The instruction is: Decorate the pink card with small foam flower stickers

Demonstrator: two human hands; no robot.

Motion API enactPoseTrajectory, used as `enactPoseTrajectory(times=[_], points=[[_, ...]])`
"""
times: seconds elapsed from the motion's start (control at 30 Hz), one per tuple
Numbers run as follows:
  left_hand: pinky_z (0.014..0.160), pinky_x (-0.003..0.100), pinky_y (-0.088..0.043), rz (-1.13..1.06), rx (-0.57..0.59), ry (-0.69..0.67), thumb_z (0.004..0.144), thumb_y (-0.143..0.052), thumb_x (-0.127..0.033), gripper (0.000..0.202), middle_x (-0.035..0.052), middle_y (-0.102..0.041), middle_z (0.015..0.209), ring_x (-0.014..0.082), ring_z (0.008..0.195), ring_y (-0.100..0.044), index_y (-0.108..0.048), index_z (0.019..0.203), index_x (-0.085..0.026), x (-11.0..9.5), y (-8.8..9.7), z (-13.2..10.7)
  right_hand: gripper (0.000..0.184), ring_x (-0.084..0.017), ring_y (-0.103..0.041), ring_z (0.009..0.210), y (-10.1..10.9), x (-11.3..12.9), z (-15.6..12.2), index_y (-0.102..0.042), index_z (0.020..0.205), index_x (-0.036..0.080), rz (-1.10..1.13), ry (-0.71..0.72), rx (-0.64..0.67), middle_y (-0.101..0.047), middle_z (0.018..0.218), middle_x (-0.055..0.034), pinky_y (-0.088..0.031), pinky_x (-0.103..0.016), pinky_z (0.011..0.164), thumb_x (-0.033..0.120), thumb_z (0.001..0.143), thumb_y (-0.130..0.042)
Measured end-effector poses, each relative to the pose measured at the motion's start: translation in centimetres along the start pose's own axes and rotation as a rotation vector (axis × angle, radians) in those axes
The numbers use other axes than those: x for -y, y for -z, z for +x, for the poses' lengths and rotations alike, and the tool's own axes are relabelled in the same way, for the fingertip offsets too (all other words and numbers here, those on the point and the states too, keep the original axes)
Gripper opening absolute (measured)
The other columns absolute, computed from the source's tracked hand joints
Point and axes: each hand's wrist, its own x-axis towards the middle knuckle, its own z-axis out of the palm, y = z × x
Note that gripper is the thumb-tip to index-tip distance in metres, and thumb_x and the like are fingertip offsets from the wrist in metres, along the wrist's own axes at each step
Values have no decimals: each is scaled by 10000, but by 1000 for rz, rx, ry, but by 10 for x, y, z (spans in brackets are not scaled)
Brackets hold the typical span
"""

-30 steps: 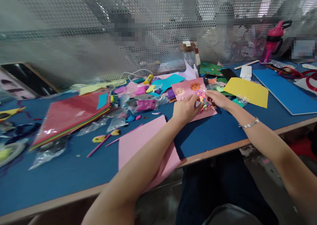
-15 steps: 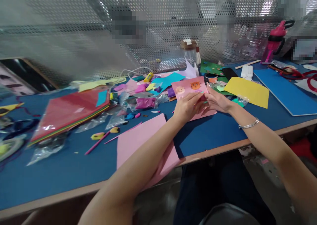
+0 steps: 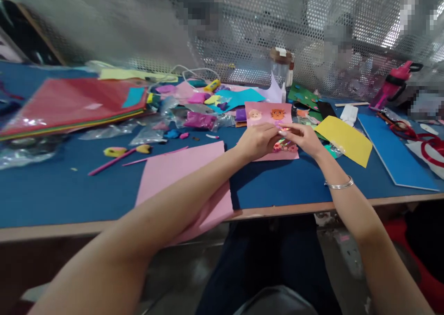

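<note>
A pink card (image 3: 265, 108) lies on the blue tabletop, with an orange cat face (image 3: 278, 114) and a pale round animal face (image 3: 255, 115) on its upper half. Small reddish flower-like pieces (image 3: 277, 146) show on its lower half, partly covered by my fingers. My left hand (image 3: 259, 140) is over the card's left side, its fingers curled in. From the right, my right hand (image 3: 304, 138) meets it with thumb and fingers pinched. Whatever sits between the fingertips is too small and hidden to name. Under my left forearm lies a pink sheet (image 3: 183, 171).
Left stands a stack of coloured sheets (image 3: 83, 97) in plastic. Clay packets (image 3: 200, 120) and pink clay tools (image 3: 111, 161) lie nearer. Right are a yellow sheet (image 3: 347, 137), a blue board (image 3: 391, 153) and a pink bottle (image 3: 393, 84). A lidded jar (image 3: 280, 67) stands behind.
My right hand's outstretched fingers have bent into a pinch close to my left fingertips. More of the card's lower flower pieces now shows. The camera view has tilted and shifted.
</note>
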Motion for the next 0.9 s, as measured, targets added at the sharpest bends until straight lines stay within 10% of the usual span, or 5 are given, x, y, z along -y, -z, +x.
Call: enactPoseTrajectory(times=[0.47,0.9], points=[[487,221,-342,45,88,12,846,-363,-311,333,48,-588,593,135,565,-541,-590,671,-142,-1,5,-2,221,-122,-617,624,1,-5,-1,-668,698,112,19,-5,44,-654,630,-37,-502,-245,615,327,692,-616],[597,222,-418,-208,-104,108,856,-366,-260,277,64,-609,725,124,652,-549,-601,822,-118,-3,1,-1,277,-144,-635,585,2,-2,2,-578,741,94,169,-93,77,-632,658,-64,-513,-287,597,359,789,-513]])
